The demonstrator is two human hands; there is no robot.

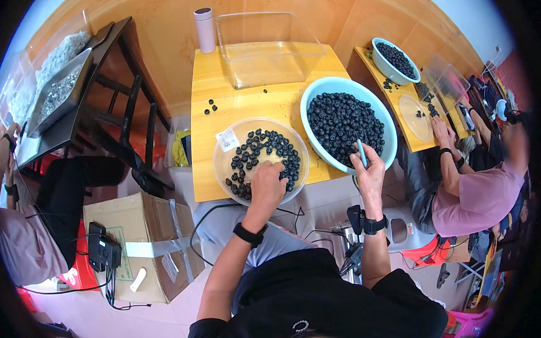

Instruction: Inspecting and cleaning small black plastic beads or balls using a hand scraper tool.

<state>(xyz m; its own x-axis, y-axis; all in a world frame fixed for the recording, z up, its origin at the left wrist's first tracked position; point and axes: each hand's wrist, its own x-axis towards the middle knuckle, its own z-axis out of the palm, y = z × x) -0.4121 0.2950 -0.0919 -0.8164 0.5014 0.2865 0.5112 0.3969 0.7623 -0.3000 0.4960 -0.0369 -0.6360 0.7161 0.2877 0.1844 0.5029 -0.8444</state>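
Observation:
A shallow round clear plastic tray (220, 165) sits on the yellow table, with small round black pieces (257, 139) scattered in it. Over its near side is my left hand (267, 184), fingers curled down among the pieces; what they hold, if anything, is hidden. To the right stands a light-blue bowl (390, 126), heaped with similar black pieces (343, 125), some showing a ring-like hollow. At the bowl's near rim, my right hand (371, 172) is closed on a slim light-blue stick (361, 152), which points up and away from me.
A clear rectangular bin (261, 74) and a pink flask (205, 31) stand at the table's far side. Several loose pieces lie at its left. A cardboard box (138, 233) and black cables are below. Co-workers sit left and right, another blue bowl (413, 77) by the right one.

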